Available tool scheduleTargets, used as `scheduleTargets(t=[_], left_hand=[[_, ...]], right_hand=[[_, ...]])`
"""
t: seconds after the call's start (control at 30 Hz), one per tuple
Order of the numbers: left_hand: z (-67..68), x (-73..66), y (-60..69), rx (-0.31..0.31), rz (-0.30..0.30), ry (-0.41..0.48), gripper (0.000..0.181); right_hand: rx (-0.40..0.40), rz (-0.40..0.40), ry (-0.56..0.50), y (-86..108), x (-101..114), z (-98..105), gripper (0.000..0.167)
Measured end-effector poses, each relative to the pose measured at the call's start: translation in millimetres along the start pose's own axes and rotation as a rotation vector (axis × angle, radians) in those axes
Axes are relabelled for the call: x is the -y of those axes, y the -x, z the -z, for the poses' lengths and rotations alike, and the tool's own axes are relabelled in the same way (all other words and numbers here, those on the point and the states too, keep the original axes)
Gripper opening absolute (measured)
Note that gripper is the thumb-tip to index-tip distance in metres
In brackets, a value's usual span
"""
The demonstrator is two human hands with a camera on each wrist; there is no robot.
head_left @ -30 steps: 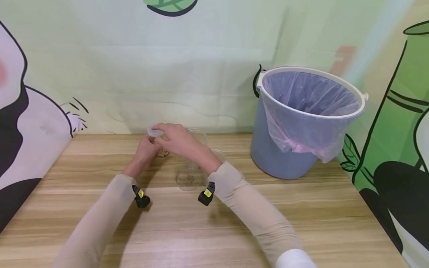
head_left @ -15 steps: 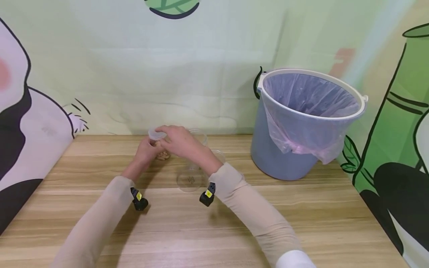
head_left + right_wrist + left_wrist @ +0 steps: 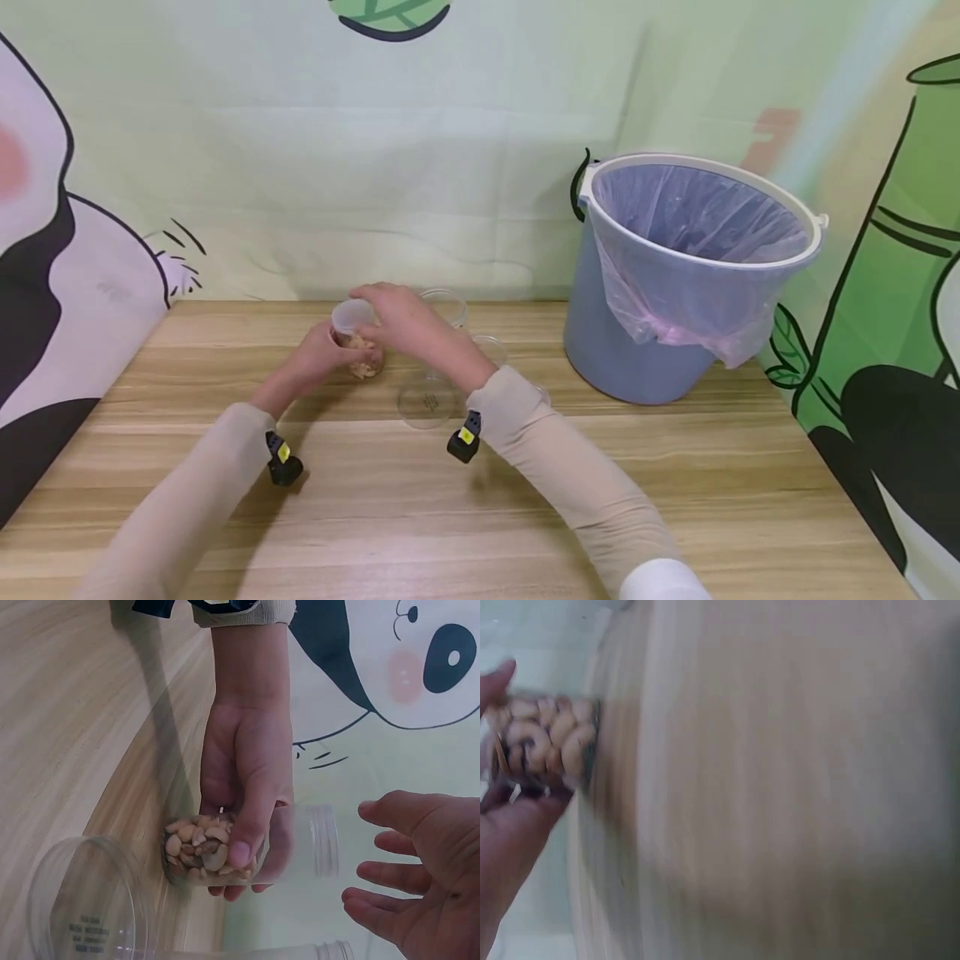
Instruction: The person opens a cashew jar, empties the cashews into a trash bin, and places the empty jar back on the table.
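My left hand (image 3: 318,358) grips a clear plastic jar of cashews (image 3: 214,851) around its side, the thumb across the front in the right wrist view. The jar stands upright low at the table's back edge; the left wrist view shows the cashews (image 3: 547,739) blurred. Its ridged top (image 3: 324,841) faces my right hand (image 3: 431,874); whether a clear lid sits on it, I cannot tell. My right hand hovers over that top with spread, slightly bent fingers, apart from it in the right wrist view.
Beside the jar are other clear containers (image 3: 442,293), partly behind my right arm. A clear round piece with printed text (image 3: 425,404) lies in front of them. At the back right stands a blue bucket (image 3: 637,333) with a plastic liner. A printed cloth (image 3: 480,167) backs the table.
The jar has come down and slightly nearer, and more of its top and cashews shows. My left wrist has shifted left and nearer. My right hand has barely moved.
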State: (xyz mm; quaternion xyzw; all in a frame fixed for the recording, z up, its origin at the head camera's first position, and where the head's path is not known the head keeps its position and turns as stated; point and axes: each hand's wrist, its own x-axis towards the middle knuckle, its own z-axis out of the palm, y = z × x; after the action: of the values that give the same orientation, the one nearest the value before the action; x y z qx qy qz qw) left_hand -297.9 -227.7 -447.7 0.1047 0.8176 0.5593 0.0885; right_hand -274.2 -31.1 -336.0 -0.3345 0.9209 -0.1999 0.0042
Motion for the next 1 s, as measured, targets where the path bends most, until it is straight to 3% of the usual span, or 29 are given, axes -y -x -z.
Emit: scheduleTargets(t=[0.13,0.27,0.53,0.63,0.77,1.0], left_hand=[[5.1,2.3,7.4,0.091,-0.051,-0.064,0.055],[6.5,2.3,16.2,0.195,-0.087,-0.042,0.052],[12.2,-0.6,31.5,0.365,-0.147,-0.047,0.047],[12.4,-1.8,36.1,0.391,-0.169,-0.080,0.042],[5.9,-8.2,42.0,0.379,-0.176,-0.155,0.029],[-6.4,-11.2,53.4,0.365,-0.130,-0.039,0.028]], right_hand=[[0.002,-0.010,0.029,-0.5,6,-5,0.058],[-0.003,-0.051,0.093,3.0,15,-16,0.061],[-0.084,-0.120,0.398,18.9,44,-39,0.061],[-0.123,-0.175,0.432,20.6,51,-46,0.060],[-0.142,-0.259,0.417,18.9,54,-48,0.059],[-0.103,-0.309,0.470,15.9,59,-50,0.057]])
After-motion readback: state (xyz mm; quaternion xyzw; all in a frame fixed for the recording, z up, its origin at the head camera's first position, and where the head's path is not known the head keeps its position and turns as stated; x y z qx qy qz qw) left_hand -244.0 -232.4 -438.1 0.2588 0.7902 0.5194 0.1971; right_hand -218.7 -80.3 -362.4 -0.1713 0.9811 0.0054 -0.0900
